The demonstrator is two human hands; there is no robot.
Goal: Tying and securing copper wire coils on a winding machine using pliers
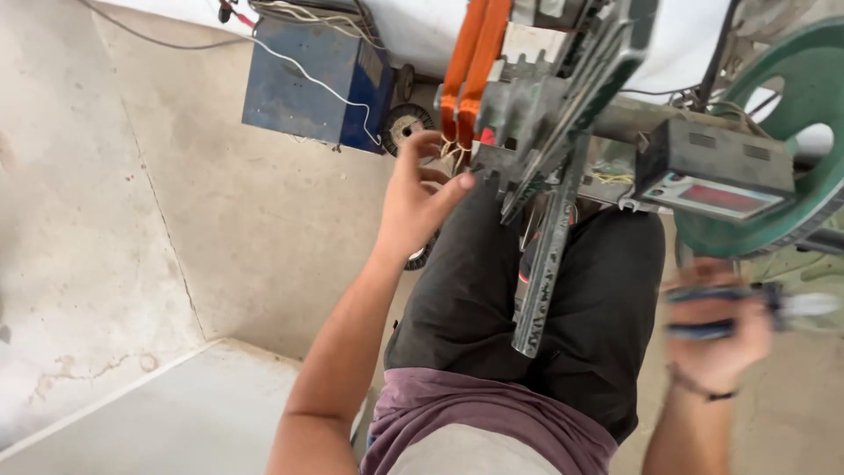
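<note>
The coil (472,66), wound in orange tape, hangs in the upper part of a grey-green winding machine (563,97), with pale wire ends bunched at its lower tip. The left hand (413,198) is raised just below that tip, fingers spread and slightly curled, thumb toward the machine's toothed edge; it pinches nothing. Whether the fingertips touch the wire ends cannot be told. The open posture suits steadying or feeling for the loose ends rather than gripping.

The right hand (716,330) is closed around the blue handles of pliers (765,308), nose pointing right, away from the coil. The hand is blurred, so the grip cannot be read exactly. It is held low and well apart from the coil, which keeps the tool clear of the left hand.

A metal bar (545,264) slopes down from the machine between the person's knees; the seated position puts the coil within arm's reach. A counter box (712,171) with a red display sits on the machine's right side, facing the person. Behind it stands a large green wheel (791,132).

On the concrete floor (132,220), a blue box (308,79) with cables stands beyond the left hand, and a wire spool (404,123) lies beside it.
</note>
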